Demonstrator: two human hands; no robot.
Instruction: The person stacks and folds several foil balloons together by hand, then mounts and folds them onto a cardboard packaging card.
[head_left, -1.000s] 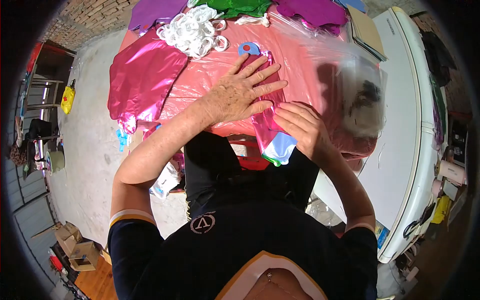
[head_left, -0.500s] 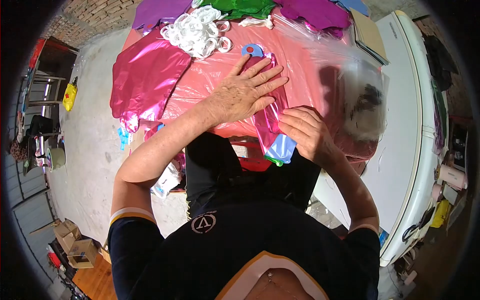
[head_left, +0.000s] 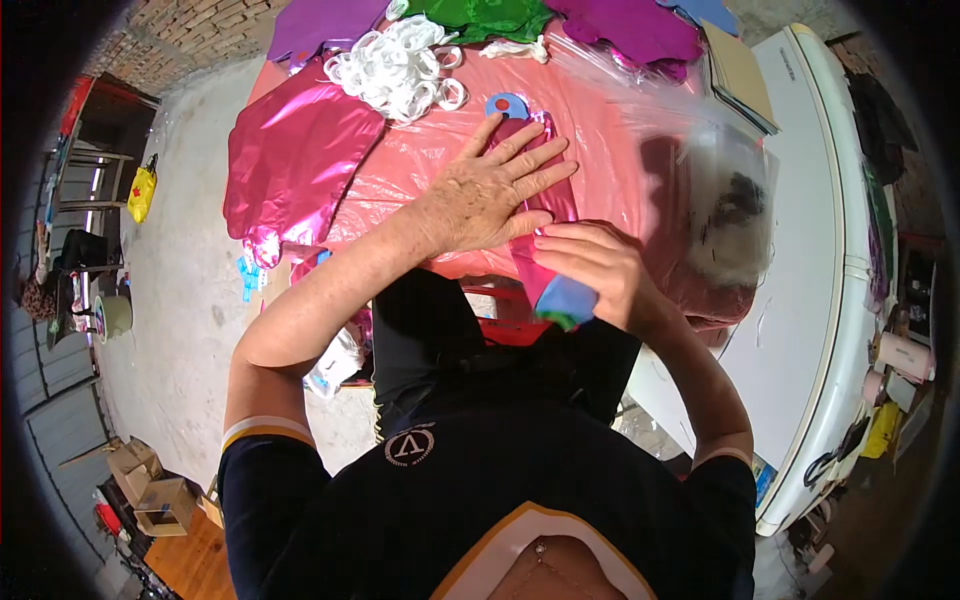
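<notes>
A shiny pink foil balloon (head_left: 524,262), folded into a long strip, lies across the near edge of the red-covered table (head_left: 400,180). My left hand (head_left: 480,195) rests flat on its upper part with the fingers spread. Against the strip's right side, lower down, my right hand (head_left: 605,268) lays its stretched fingers on the foil; its thumb is hidden. A blue flap (head_left: 567,295) with a green tip hangs from the strip's near end, slightly blurred. Beyond my left fingertips sits a blue piece (head_left: 518,106) with a red dot.
A larger flat pink foil sheet (head_left: 300,150) lies to the left. Behind are a heap of white rings (head_left: 400,65), green foil (head_left: 480,18) and purple foil (head_left: 640,35). Clear plastic bags (head_left: 725,190) lie at right, next to a white fridge-like cabinet (head_left: 800,250).
My right hand has slid slightly left and down over the strip, and the blue flap has shifted a little. My left hand stays nearly in place.
</notes>
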